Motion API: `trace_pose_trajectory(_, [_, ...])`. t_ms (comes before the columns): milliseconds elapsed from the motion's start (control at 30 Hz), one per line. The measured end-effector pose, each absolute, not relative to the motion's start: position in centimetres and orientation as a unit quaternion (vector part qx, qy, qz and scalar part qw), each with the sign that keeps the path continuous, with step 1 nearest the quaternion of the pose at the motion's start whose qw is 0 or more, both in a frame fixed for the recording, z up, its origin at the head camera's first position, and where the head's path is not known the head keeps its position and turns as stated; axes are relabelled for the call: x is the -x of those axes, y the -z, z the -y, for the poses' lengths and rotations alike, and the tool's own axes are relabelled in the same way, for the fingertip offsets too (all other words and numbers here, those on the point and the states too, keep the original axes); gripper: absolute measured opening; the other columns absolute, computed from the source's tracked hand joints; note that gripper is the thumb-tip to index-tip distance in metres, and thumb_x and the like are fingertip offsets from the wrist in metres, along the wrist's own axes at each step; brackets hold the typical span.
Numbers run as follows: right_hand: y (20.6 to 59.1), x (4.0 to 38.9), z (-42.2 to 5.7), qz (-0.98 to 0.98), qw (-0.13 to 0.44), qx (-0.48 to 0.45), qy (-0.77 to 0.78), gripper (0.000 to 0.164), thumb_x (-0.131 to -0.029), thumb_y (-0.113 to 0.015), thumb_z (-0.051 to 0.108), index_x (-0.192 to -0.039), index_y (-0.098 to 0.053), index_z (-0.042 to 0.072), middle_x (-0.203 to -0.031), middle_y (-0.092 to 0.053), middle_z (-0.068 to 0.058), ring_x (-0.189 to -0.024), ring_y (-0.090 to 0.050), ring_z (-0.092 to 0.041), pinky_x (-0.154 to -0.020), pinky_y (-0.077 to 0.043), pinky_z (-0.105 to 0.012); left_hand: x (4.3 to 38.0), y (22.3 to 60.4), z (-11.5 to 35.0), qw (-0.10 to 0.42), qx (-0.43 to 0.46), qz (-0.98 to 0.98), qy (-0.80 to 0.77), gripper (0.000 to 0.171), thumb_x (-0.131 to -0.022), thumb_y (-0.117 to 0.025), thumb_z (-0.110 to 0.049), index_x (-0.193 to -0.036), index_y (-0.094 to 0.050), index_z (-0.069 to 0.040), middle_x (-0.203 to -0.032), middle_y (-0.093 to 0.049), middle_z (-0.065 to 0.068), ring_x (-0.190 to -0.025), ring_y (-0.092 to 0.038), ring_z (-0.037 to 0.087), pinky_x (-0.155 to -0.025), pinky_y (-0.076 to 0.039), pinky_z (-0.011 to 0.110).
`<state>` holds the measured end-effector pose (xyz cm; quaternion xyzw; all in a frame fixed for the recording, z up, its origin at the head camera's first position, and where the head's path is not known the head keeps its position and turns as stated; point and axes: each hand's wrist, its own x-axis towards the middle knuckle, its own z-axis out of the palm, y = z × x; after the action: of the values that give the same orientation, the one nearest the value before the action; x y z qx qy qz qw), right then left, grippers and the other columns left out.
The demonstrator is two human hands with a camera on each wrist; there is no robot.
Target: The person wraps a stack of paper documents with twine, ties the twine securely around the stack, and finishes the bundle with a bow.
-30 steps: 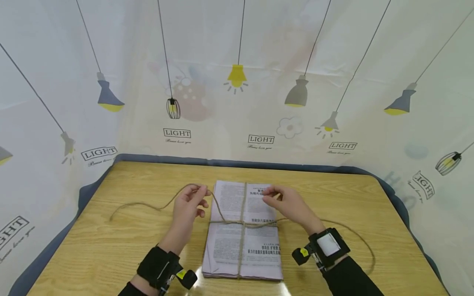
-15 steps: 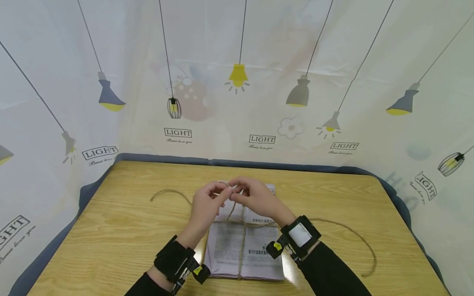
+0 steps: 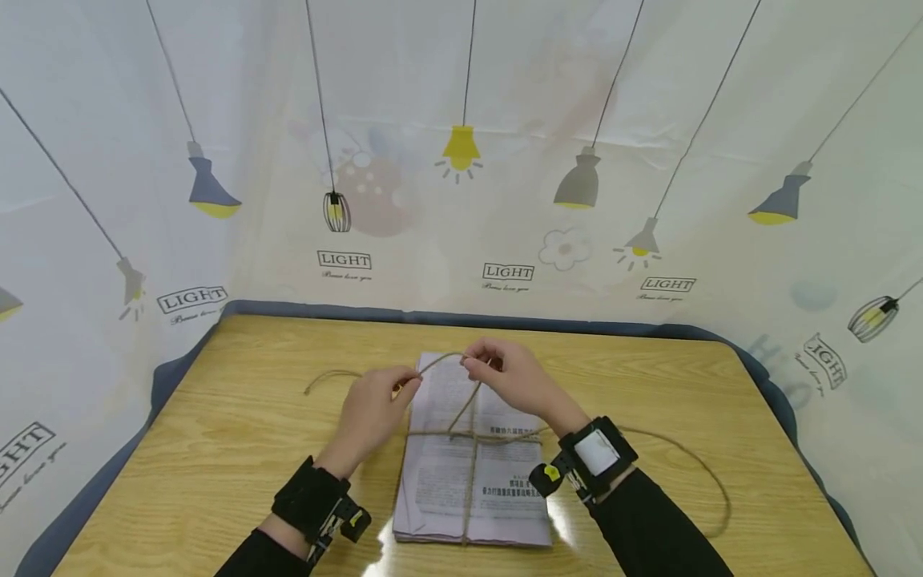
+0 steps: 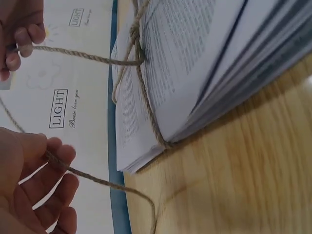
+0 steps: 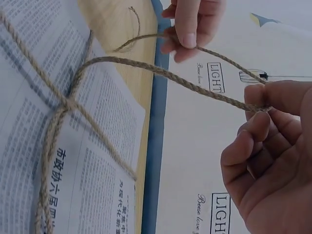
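Observation:
A stack of newspapers [image 3: 440, 481] lies on the table, with brown twine [image 3: 471, 473] crossing it both ways and meeting near its middle. From that crossing one strand rises to my right hand [image 3: 512, 373], which pinches it between thumb and fingertips above the far part of the stack. The same strand [image 5: 195, 87] bends back there and runs left to my left hand [image 3: 376, 405]. Thumb and forefinger of the left hand pinch it, as the left wrist view shows, and the loose tail [image 4: 112, 184] hangs to the table.
The wooden table [image 3: 238, 449] has a dark blue edging along its far side. Another twine end [image 3: 710, 481] curves over the tabletop at the right. Behind stands a pale curtain [image 3: 425, 72] printed with lamps.
My hands came together over the stack, then drew apart again. The right hand now holds the left strand, and a bend of it stands between the hands. The left tail's end has moved right.

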<state>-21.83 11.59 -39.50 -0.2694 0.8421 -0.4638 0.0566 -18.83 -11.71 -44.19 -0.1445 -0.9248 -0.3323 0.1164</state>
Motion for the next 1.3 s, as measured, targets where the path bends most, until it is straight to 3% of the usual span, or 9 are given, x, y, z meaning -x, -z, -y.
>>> trace_pose_trajectory(233, [39.7,22.5,-13.3,-0.857,0.037,0.25,0.45,0.013,-0.098,-0.056,0.024,-0.102,-0.065,0.016,-0.09,-0.063,-0.005,-0.072,-0.054,-0.019,-0.064,-0.045,-0.033,19.0,43.6,10.9,0.09,0.212,0.925,0.302,0.014,-0.096,-0.059,-0.024,-0.103,-0.071,-0.02,-0.078,-0.062,-0.01,-0.063,-0.048,0.005,-0.056,-0.041,0.027])
trace_pose_trajectory(433, [39.5,23.0,-14.8,-0.865,0.034,0.256,0.43,0.013,-0.097,-0.058,0.027,-0.101,-0.067,0.019,-0.088,-0.063,-0.003,-0.07,-0.053,-0.02,-0.062,-0.045,-0.033,19.3,42.8,8.9,0.063,0.239,0.915,0.319,0.017,-0.096,-0.058,-0.027,-0.105,-0.071,-0.021,-0.083,-0.066,-0.01,-0.069,-0.055,0.003,-0.062,-0.046,0.027])
trace_pose_trajectory(733, [40.2,23.6,-17.4,-0.896,0.031,0.217,0.385,0.009,-0.096,-0.058,0.02,-0.1,-0.066,0.016,-0.098,-0.062,-0.003,-0.084,-0.055,-0.019,-0.073,-0.047,-0.037,19.9,43.6,6.9,0.017,0.257,0.909,0.326,0.022,-0.096,-0.058,-0.03,-0.111,-0.069,-0.018,-0.094,-0.069,-0.002,-0.076,-0.06,0.007,-0.069,-0.051,0.03])
trace_pose_trajectory(967, [41.2,24.0,-18.6,-0.909,0.008,0.199,0.366,0.009,-0.095,-0.059,0.017,-0.098,-0.067,0.016,-0.092,-0.062,-0.003,-0.079,-0.052,-0.019,-0.069,-0.046,-0.036,20.3,43.6,5.3,-0.013,0.267,0.91,0.317,0.023,-0.097,-0.056,-0.034,-0.111,-0.068,-0.021,-0.092,-0.067,-0.007,-0.076,-0.057,0.005,-0.068,-0.049,0.028])
trace_pose_trajectory(1300, [41.1,23.6,-18.7,-0.904,0.02,0.223,0.363,0.009,-0.094,-0.062,0.018,-0.097,-0.07,0.018,-0.088,-0.063,0.001,-0.075,-0.053,-0.017,-0.068,-0.047,-0.035,21.9,41.4,2.8,-0.009,0.262,0.914,0.31,0.023,-0.096,-0.057,-0.034,-0.111,-0.067,-0.019,-0.08,-0.061,-0.008,-0.062,-0.052,0.008,-0.058,-0.043,0.027])
